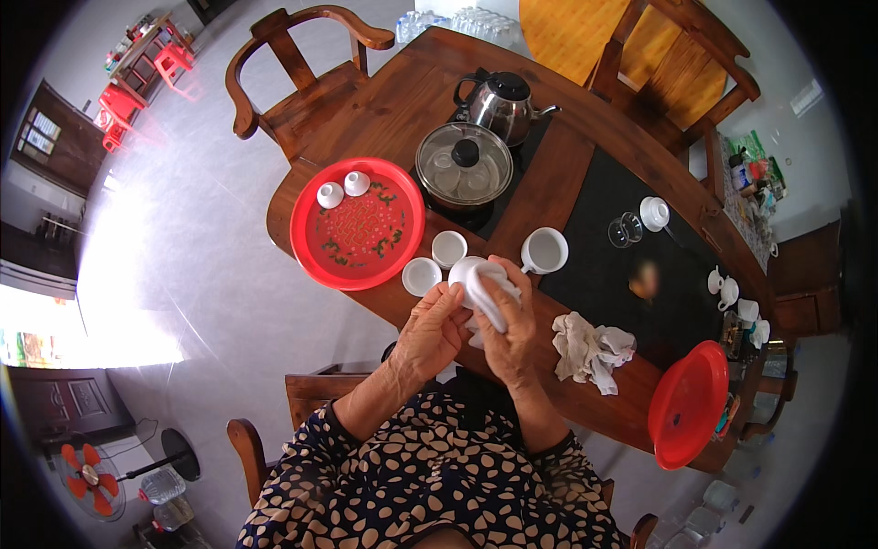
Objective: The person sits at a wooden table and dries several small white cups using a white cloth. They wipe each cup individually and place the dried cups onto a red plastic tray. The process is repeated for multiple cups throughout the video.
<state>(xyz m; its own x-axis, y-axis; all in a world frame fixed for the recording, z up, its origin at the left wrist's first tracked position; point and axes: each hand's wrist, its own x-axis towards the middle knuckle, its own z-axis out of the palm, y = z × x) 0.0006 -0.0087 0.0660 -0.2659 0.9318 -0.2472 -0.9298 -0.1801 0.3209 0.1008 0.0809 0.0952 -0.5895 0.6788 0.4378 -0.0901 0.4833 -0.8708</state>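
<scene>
In my left hand [426, 335] is a small white cup [463, 271], held by its side between thumb and fingers. My right hand [512, 337] is closed on a white cloth [495, 298] and presses it against the cup. Part of the cup is covered by the cloth and fingers. Two white cups, one farther [449, 247] and one nearer [421, 276], stand just left of my hands. To their right is a larger white mug [545, 250] with a handle. A round red tray [306, 252] at the left bears two small upturned white cups [344, 188].
Beyond my hands stand a glass-lidded pot [464, 165] and a steel kettle [508, 102]. Crumpled cloths [590, 352] lie to the right, near a red basin [688, 403]. A small glass [626, 230] and a white lidded cup [654, 213] are on the dark panel [594, 201].
</scene>
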